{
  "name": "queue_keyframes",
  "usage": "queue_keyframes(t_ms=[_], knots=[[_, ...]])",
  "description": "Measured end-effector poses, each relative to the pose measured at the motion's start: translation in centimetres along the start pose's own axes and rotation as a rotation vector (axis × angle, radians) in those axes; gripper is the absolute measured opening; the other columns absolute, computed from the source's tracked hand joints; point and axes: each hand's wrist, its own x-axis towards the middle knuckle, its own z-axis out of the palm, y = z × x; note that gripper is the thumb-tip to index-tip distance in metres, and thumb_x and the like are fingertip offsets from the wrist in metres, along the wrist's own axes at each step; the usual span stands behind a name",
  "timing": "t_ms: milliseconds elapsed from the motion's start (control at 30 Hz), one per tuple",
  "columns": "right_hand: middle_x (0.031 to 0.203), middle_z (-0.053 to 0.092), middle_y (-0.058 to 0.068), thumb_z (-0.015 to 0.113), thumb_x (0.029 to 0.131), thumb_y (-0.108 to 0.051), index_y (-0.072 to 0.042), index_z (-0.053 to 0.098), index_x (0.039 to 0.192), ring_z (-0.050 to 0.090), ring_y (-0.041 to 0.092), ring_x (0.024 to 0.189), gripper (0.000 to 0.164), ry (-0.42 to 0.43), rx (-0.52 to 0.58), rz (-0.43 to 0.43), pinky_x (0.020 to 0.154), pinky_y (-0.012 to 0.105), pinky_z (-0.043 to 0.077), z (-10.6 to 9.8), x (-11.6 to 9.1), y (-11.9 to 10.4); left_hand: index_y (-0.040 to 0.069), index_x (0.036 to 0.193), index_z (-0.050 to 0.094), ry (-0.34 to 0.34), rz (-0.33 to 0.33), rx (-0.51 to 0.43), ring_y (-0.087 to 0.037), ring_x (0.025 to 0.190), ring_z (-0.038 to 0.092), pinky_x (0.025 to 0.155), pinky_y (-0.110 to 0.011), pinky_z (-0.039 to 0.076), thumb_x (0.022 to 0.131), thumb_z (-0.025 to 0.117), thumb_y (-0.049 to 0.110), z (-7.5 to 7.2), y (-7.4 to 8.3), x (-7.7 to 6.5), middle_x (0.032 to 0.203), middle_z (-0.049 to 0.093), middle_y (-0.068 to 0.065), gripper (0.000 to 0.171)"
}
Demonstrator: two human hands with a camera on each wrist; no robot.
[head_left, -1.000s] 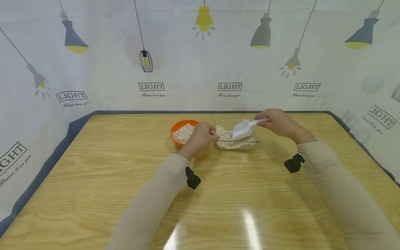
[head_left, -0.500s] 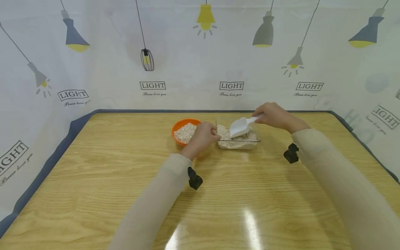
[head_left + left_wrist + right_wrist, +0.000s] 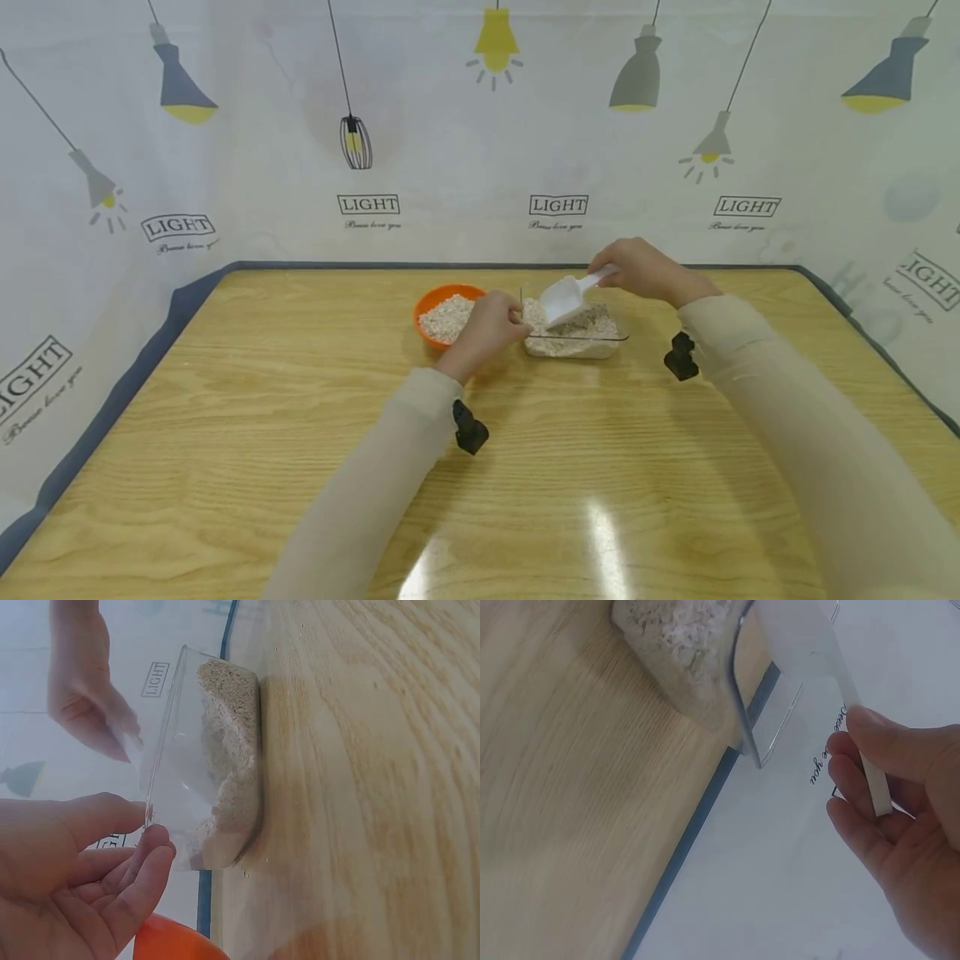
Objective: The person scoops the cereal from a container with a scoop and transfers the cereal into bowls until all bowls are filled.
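A clear rectangular container holding pale oat flakes stands toward the back of the table. My left hand pinches its left rim between thumb and fingers, as the left wrist view shows. In my right hand is the handle of a white plastic scoop, held between thumb and fingers. The scoop's blade slants down into the container at the oats, its tip toward the left side. Just left of the container sits an orange bowl heaped with oat flakes, partly hidden behind my left hand.
The wooden table extends toward me and to both sides. At its back edge rises a white cloth printed with lamps and lettering. Black devices are strapped at both wrists.
My right hand has moved left and slightly up, carrying the scoop leftward across the container. The left hand keeps its pinch on the rim, and the bowl stays where it was.
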Motion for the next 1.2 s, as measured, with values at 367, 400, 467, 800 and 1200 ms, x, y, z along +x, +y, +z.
queue_keyframes(t_ms=[367,400,467,800,1200], knots=[[0.105,0.061,0.021,0.061,0.083,0.005,0.006,0.064,0.105,0.054,0.036,0.101,0.022,0.046,0.007,-0.018,0.087,0.047,0.043,0.9,0.4,0.0,0.012,0.066,0.015,0.009,0.018,0.001,-0.010,0.049,0.013,0.051,-0.024,0.019,0.084,0.062,0.001,-0.1,0.3,-0.1,0.060,0.012,0.001,0.051],[0.105,0.061,0.021,0.061,0.083,0.005,0.006,0.064,0.105,0.054,0.036,0.101,0.023,0.051,0.007,-0.021,0.087,0.047,0.043,1.0,0.3,0.0,0.012,0.066,0.015,0.010,0.020,0.005,-0.010,0.050,0.013,0.051,-0.024,0.019,0.084,0.061,0.001,-0.1,0.3,-0.1,0.060,0.013,0.001,0.051],[0.104,0.061,0.021,0.061,0.083,0.006,0.005,0.064,0.106,0.055,0.036,0.100,0.023,0.057,0.012,-0.019,0.086,0.047,0.044,1.1,0.2,-0.1,0.012,0.065,0.016,0.012,0.023,0.011,-0.010,0.050,0.013,0.051,-0.024,0.018,0.084,0.061,0.001,-0.2,0.4,-0.2,0.059,0.013,0.001,0.050],[0.104,0.061,0.021,0.060,0.084,0.005,0.006,0.063,0.109,0.056,0.036,0.097,0.025,0.066,0.066,-0.027,0.083,0.047,0.045,1.9,-0.8,-0.2,0.012,0.065,0.016,0.012,0.017,-0.012,-0.011,0.050,0.012,0.051,-0.024,0.018,0.085,0.063,0.002,-0.1,0.3,-0.2,0.060,0.011,0.001,0.052],[0.108,0.061,0.022,0.060,0.084,0.003,0.007,0.063,0.108,0.056,0.036,0.100,0.024,0.117,0.075,-0.099,0.085,0.047,0.045,3.4,-2.8,0.1,0.011,0.064,0.017,0.024,0.020,0.009,-0.011,0.050,0.012,0.051,-0.024,0.017,0.084,0.064,0.003,-0.1,0.3,-0.3,0.061,0.011,0.001,0.052]])
